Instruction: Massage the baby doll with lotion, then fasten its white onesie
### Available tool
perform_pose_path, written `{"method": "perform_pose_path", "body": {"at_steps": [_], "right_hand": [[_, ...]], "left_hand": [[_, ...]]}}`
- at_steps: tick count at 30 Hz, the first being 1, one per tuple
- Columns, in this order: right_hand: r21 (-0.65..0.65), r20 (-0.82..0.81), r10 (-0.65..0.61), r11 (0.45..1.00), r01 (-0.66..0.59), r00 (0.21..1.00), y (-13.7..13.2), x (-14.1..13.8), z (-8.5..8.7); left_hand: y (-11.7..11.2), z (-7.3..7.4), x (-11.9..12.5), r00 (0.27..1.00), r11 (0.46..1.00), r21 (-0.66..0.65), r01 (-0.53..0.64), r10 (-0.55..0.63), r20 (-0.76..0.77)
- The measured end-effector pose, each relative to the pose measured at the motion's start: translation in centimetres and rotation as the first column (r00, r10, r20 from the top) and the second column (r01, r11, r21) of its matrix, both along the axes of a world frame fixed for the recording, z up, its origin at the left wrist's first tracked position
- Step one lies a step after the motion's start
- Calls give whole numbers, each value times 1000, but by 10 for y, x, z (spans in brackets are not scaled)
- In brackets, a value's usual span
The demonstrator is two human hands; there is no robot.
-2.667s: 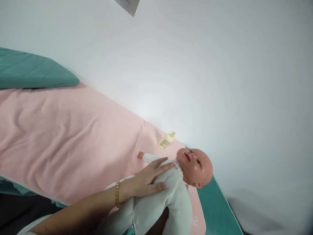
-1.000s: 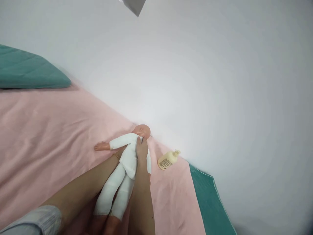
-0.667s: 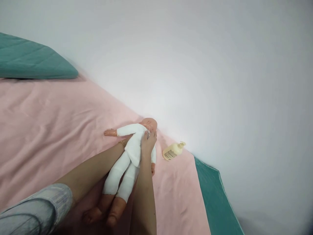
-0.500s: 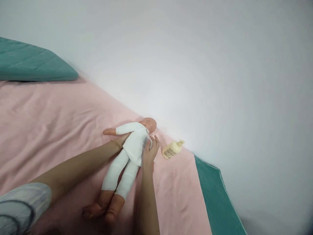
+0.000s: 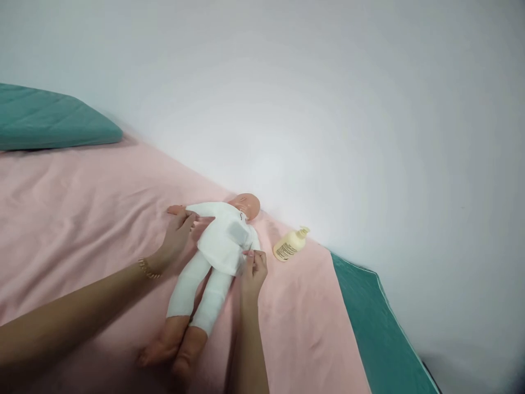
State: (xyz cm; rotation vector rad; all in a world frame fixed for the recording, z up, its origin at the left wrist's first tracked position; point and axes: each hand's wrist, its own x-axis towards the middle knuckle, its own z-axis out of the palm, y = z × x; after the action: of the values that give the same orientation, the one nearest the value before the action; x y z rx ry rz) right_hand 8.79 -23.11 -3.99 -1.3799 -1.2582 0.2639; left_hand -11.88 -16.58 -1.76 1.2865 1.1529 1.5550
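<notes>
A doll [image 5: 244,205] in white clothes lies stretched out on the pink sheet, its bare head by the wall and its bare feet towards me. Its white shirt [image 5: 217,235] bears a grey patch on the chest. My left hand [image 5: 178,235], a gold bracelet at its wrist, is closed with its fingertips at the sleeve of the doll's outstretched arm. On the other side, my right hand [image 5: 255,268] pinches the edge of the shirt near the doll's hip. The doll's far hand is hidden behind my right hand.
To the right of the doll, a pale yellow pump bottle [image 5: 289,245] stands on the pink sheet [image 5: 303,312]. A green pillow [image 5: 57,120] lies at the far left. Green fabric [image 5: 373,323] borders the sheet at right, and a white wall [image 5: 328,109] rises behind.
My left hand has come out from beside the doll's body and moved left to its sleeve. My right hand has moved down from the doll's chest to the shirt's lower side.
</notes>
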Motion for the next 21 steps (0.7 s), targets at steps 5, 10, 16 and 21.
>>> {"method": "perform_pose_path", "body": {"at_steps": [5,10,16,21], "right_hand": [[-57,-23,59,997,-60,998,-19,-16,-6],[-102,91,140,986,-130,986,-19,-18,-2],[-183,89,215,963,-197,972,-8,-18,-5],[-205,73,238,954,-219,968,1,-21,-8]], "left_hand": [[2,34,-2,717,766,99,635,-537,-444],[4,18,3,523,572,140,808,-587,-618],[9,-15,11,533,621,135,772,-518,-669],[9,-16,15,550,636,180,751,-450,-703]]}}
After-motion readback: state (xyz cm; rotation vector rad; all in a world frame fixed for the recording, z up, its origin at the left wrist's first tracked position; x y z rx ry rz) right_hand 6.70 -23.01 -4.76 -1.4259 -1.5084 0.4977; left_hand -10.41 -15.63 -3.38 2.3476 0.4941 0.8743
